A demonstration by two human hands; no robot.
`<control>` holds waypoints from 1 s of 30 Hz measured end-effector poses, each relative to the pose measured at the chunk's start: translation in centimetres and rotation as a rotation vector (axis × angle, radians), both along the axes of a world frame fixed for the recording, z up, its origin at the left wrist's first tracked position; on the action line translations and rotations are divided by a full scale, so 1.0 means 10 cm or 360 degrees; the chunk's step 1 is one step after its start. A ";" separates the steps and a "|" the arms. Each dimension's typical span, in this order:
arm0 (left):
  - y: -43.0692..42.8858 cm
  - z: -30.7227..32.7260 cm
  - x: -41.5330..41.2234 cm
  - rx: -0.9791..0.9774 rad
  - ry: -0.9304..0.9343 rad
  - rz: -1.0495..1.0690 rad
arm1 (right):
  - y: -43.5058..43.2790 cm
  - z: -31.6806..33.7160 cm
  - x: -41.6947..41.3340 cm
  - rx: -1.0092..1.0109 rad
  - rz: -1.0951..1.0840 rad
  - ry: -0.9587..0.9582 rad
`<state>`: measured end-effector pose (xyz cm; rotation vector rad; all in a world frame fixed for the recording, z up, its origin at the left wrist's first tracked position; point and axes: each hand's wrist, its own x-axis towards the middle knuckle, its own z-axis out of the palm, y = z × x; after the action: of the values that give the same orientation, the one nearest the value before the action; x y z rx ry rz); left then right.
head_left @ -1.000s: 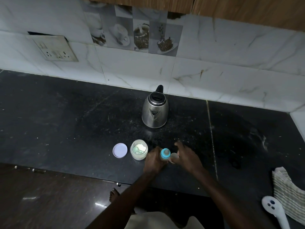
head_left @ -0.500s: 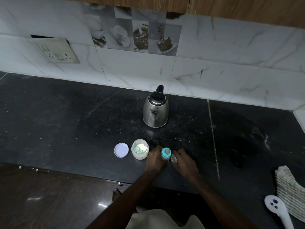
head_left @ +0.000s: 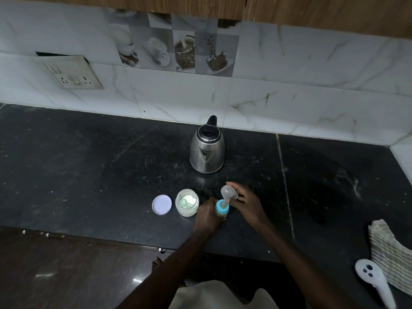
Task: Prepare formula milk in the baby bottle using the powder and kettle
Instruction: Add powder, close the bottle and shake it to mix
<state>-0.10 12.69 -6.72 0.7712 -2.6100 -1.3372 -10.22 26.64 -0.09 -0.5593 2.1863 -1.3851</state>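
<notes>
A baby bottle (head_left: pixel 222 210) with a blue collar and teat stands upright on the black counter (head_left: pixel 89 166). My left hand (head_left: pixel 207 216) grips its body from the left. My right hand (head_left: pixel 244 200) holds the bottle's clear dome cap (head_left: pixel 227 192) just above and behind the teat. Left of the bottle stands an open jar of white powder (head_left: pixel 186 202) with a pale scoop inside. Its round lilac lid (head_left: pixel 162 204) lies flat beside it. A steel kettle (head_left: pixel 207 148) with a black lid stands farther back, near the wall.
A striped cloth (head_left: pixel 389 250) and a white handheld device (head_left: pixel 374 279) lie at the counter's right front. A socket plate (head_left: pixel 73 73) is on the tiled wall at the left. The counter's front edge runs just below my hands.
My right hand has lifted the clear cap up off the bottle's right side to above the teat. My left hand still holds the bottle in place.
</notes>
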 end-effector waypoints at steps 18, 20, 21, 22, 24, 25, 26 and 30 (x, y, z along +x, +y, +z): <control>0.00 -0.04 -0.02 -0.0019 -0.0042 0.0004 | 0.06 0.19 0.02 0.0208 0.0197 0.0205; 0.01 -0.06 -0.03 -0.0033 -0.0051 0.0015 | 0.02 0.19 0.04 0.0349 0.0361 0.0238; 0.01 -0.06 -0.03 -0.0036 -0.0052 0.0021 | -0.01 0.18 0.05 0.0404 0.0413 0.0265; 0.01 -0.07 -0.03 -0.0040 -0.0046 0.0023 | -0.03 0.17 0.05 0.0451 0.0454 0.0293; 0.02 -0.07 -0.04 -0.0036 -0.0033 0.0021 | -0.05 0.14 0.05 0.0512 0.0515 0.0344; 0.02 -0.07 -0.04 -0.0032 -0.0031 0.0023 | -0.05 0.13 0.04 0.0527 0.0531 0.0363; 0.02 -0.07 -0.05 -0.0033 -0.0026 0.0026 | -0.06 0.13 0.03 0.0535 0.0543 0.0377; 0.01 -0.08 -0.05 -0.0026 -0.0024 0.0025 | -0.10 0.11 0.01 0.0585 0.0550 0.0392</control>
<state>-0.57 12.75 -7.51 0.8011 -2.6173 -1.3092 -10.09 25.62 1.02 -0.9494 2.3178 -0.7463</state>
